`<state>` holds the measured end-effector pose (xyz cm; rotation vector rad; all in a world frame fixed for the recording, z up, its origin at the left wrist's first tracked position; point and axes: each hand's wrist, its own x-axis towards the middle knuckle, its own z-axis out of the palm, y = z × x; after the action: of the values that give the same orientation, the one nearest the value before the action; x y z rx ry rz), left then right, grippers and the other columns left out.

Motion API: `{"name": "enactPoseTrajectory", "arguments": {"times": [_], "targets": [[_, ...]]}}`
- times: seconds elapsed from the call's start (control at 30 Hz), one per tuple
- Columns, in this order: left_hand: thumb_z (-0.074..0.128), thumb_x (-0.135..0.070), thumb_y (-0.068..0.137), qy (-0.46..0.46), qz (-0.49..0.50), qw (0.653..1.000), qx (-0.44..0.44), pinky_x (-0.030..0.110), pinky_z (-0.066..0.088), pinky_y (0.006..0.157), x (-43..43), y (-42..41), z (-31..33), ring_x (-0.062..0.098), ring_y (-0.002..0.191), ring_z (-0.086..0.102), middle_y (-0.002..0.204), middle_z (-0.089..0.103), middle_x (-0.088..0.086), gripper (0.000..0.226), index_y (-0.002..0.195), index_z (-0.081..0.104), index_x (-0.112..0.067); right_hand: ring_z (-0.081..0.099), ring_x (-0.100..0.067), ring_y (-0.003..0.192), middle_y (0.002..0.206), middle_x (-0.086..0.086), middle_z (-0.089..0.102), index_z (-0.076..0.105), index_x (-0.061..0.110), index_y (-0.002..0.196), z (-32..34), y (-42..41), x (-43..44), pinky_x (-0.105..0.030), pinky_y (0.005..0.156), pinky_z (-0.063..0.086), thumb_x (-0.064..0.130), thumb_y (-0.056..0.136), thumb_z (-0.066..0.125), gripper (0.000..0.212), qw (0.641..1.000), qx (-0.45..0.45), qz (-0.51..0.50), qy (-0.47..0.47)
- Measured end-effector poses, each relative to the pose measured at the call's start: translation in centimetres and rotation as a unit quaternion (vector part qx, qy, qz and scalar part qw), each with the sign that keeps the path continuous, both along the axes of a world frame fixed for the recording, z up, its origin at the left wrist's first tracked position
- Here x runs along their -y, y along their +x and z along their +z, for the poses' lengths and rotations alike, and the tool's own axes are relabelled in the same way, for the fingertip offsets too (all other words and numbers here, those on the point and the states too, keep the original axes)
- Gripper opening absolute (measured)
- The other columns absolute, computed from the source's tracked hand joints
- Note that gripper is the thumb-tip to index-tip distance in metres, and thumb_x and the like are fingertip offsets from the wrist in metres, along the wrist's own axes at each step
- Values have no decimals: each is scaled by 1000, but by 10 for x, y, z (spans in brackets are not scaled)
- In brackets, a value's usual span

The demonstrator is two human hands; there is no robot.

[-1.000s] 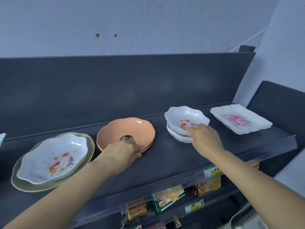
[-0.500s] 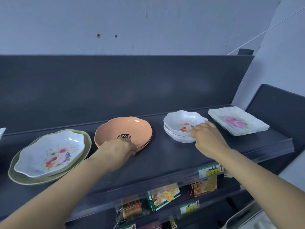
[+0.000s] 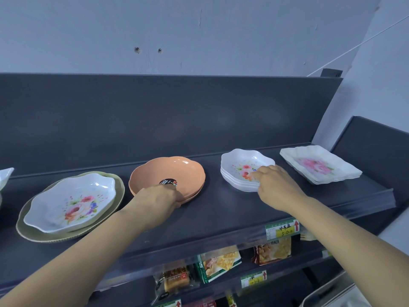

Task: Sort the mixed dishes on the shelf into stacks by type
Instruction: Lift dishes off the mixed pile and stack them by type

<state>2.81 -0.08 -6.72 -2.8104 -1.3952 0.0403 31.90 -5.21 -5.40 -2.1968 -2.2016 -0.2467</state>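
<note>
On the dark shelf (image 3: 221, 209) an orange scalloped bowl stack (image 3: 168, 171) stands in the middle; my left hand (image 3: 155, 200) grips its near rim. To its right is a stack of small white floral bowls (image 3: 241, 165), and my right hand (image 3: 276, 185) pinches the near rim of the top one, fingers reaching inside. At the left a white floral bowl (image 3: 70, 200) lies in a green plate (image 3: 110, 209). A stack of rectangular white floral plates (image 3: 318, 167) stands at the far right.
The shelf has a tall dark back panel (image 3: 155, 118) and a raised front lip with a price label (image 3: 282, 230). Snack packets (image 3: 219, 262) hang on the shelf below. Part of another white dish (image 3: 5, 176) shows at the left edge.
My right hand has shifted further over the small white bowls, fingers now inside the top bowl's rim. My left hand stays on the orange bowl's rim.
</note>
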Motion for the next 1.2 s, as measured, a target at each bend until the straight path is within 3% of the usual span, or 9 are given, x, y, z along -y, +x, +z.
{"name": "enactPoseTrajectory", "arguments": {"times": [0.07,0.23,0.4,0.5,0.63,0.77,0.97,1.07,1.2], "targets": [[40,-29,97,3,-1,1000,0,36,45,72,0,0,0,23,103,52,110,53,-2,21,107,57,-25,40,-21,124,135,1,49,50,15,131,-1,-11,-3,-29,107,27,14,91,40,41,999,-28,20,3],[35,-24,98,8,-7,1000,7,37,47,73,0,-3,-5,23,104,53,112,53,-2,25,113,55,-24,46,-25,114,122,-5,57,59,10,113,-8,-28,-11,-35,95,39,22,95,39,30,999,-33,3,-15],[41,-39,96,28,-10,999,44,39,44,91,4,-17,0,23,119,46,131,51,-2,41,134,44,-23,45,-25,110,120,-5,56,59,11,113,-1,-43,-17,-35,94,37,24,96,41,29,997,-55,19,46],[37,-44,89,102,-18,989,105,39,53,76,8,-43,7,30,101,60,115,63,2,48,127,54,-19,45,-24,116,126,-2,55,55,14,127,9,-73,-22,-33,98,36,23,96,43,34,988,-93,87,86],[36,-45,85,147,32,979,135,37,56,67,19,-90,15,28,85,65,98,70,3,48,108,66,-15,47,-25,110,122,-2,58,61,12,117,18,-130,-28,-35,95,38,14,92,44,30,969,-105,194,110],[38,-37,84,185,100,972,102,35,56,58,32,-143,18,29,77,66,94,71,4,43,101,69,-13,41,-19,123,128,3,54,59,16,120,20,-188,-36,-30,105,30,23,96,42,30,950,-124,278,75],[62,-21,88,198,179,953,145,37,52,71,52,-208,19,30,92,62,108,67,1,25,111,67,-14,43,-21,112,117,3,54,59,16,116,12,-266,-39,-38,93,41,29,95,46,28,930,-115,348,-22],[62,-29,87,163,199,955,151,33,50,71,55,-233,19,21,98,61,108,65,-6,24,109,68,-20,45,-22,106,110,2,55,59,17,113,2,-291,-45,-42,88,44,27,92,51,25,928,-100,355,-45],[63,-39,85,135,170,966,139,35,52,65,54,-264,15,17,90,62,97,66,-11,20,101,69,-30,48,-25,102,103,2,56,60,22,114,-5,-310,-48,-43,80,47,25,91,53,24,936,-95,329,-81]]}}
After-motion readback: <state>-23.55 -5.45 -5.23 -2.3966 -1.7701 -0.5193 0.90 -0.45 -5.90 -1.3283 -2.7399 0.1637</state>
